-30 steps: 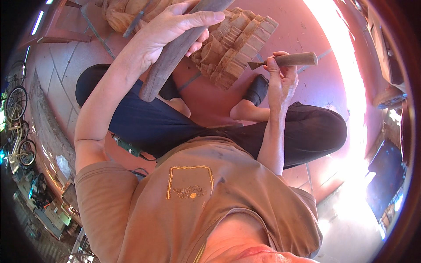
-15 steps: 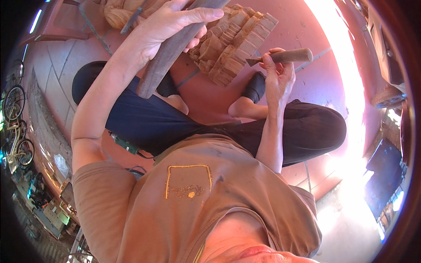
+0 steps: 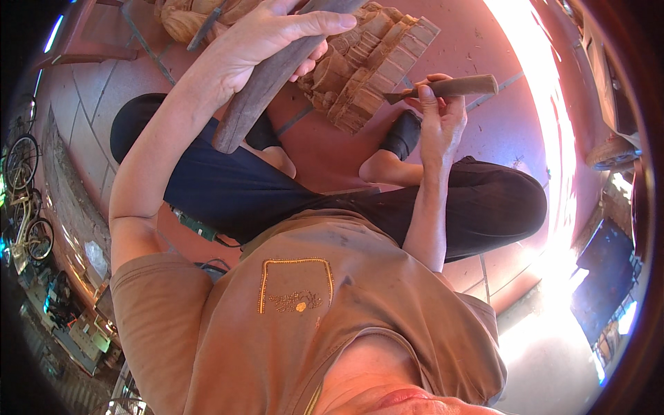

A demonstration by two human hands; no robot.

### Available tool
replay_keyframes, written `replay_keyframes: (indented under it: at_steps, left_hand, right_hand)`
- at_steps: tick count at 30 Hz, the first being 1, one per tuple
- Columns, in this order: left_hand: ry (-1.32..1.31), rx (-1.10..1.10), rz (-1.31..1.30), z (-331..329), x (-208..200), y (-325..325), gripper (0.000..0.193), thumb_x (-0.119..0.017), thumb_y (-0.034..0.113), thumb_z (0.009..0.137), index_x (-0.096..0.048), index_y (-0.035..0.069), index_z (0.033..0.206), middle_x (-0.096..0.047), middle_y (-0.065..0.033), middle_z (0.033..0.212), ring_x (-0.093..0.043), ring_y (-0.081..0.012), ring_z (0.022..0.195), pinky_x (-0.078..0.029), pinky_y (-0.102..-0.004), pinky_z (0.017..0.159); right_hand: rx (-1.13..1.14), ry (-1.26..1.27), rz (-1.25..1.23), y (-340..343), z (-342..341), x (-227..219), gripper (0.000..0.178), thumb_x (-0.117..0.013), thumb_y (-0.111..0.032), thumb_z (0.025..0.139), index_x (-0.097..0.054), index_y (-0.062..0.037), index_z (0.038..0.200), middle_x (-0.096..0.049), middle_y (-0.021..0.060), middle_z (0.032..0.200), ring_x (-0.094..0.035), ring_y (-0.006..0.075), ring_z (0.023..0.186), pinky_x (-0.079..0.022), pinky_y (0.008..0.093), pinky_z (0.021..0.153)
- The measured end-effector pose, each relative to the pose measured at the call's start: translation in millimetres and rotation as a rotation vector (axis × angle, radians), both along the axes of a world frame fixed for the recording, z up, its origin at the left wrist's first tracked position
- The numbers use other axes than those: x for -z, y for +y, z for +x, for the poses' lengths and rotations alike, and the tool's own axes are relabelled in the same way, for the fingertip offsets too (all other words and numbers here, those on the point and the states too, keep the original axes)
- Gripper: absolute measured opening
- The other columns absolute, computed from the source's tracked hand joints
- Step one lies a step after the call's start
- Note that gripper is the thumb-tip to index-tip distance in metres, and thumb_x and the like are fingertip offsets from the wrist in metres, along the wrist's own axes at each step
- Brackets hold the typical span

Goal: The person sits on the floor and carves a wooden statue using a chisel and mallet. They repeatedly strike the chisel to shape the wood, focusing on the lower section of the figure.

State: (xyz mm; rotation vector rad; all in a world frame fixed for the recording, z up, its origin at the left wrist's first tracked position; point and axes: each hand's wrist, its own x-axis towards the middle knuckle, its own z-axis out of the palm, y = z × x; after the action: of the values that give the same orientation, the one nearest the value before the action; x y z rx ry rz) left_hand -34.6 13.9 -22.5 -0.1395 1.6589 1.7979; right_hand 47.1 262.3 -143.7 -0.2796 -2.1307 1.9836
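My left hand [image 3: 257, 43] is wrapped round a thick, dark wooden club [image 3: 252, 104], which slants down toward my left knee. My right hand [image 3: 443, 124] grips a chisel [image 3: 465, 86] with a round wooden handle, its blade pointing left. The blade tip lies at the lower right edge of a carved block of pale brown wood [image 3: 377, 59]; whether it touches the wood, I cannot tell. That carving has stepped, ridged sides and rests on the red tiled floor just beyond my feet. Its far left part is hidden behind my left hand and the club.
Another rounded wood carving [image 3: 176, 21] is at the far left, with a dark flat bar [image 3: 205, 29] across it. A green power tool [image 3: 196, 225] lies beside my left thigh. Bicycles [image 3: 24, 162] stand further left, past a long log [image 3: 66, 162]. Strong sunlight strikes the right side.
The chisel has shifted slightly and its blade has turned a little, with the fingers of my right hand adjusted around it. My left hand and the club are nearly still.
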Motion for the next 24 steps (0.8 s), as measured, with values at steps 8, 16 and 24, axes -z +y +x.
replay_keyframes:
  at_steps: [8,16,24]
  left_hand:
    - [-0.021,-0.008,0.001,0,-1,0,0.041,-0.075,0.027,0.093,-0.054,0.008,0.122,-0.055,0.0011,0.074,-0.052,-0.0058,0.055,-0.045,-0.0204,0.049]
    - [-0.012,0.009,0.011,0,-1,1,0.041,-0.074,0.029,0.093,-0.054,0.007,0.123,-0.055,0.0011,0.075,-0.052,-0.0054,0.058,-0.044,-0.02,0.051]
    - [0.012,0.045,-0.021,0,-1,0,0.042,-0.073,0.029,0.094,-0.054,0.006,0.124,-0.056,0.0005,0.076,-0.053,-0.0064,0.058,-0.045,-0.0213,0.051]
  right_hand:
    - [-0.026,-0.011,-0.049,2,-2,6,0.019,-0.067,-0.005,0.097,-0.059,0.0009,0.113,-0.066,0.0083,0.099,-0.069,0.0172,0.091,-0.061,0.032,0.079]
    - [-0.046,-0.019,-0.036,5,-3,8,0.019,-0.067,-0.006,0.097,-0.059,0.0012,0.113,-0.065,0.0083,0.098,-0.069,0.0178,0.091,-0.061,0.0326,0.079]
    - [-0.089,-0.053,0.004,6,-11,4,0.019,-0.065,-0.005,0.097,-0.059,0.0023,0.113,-0.065,0.0091,0.099,-0.069,0.0186,0.091,-0.062,0.0333,0.078]
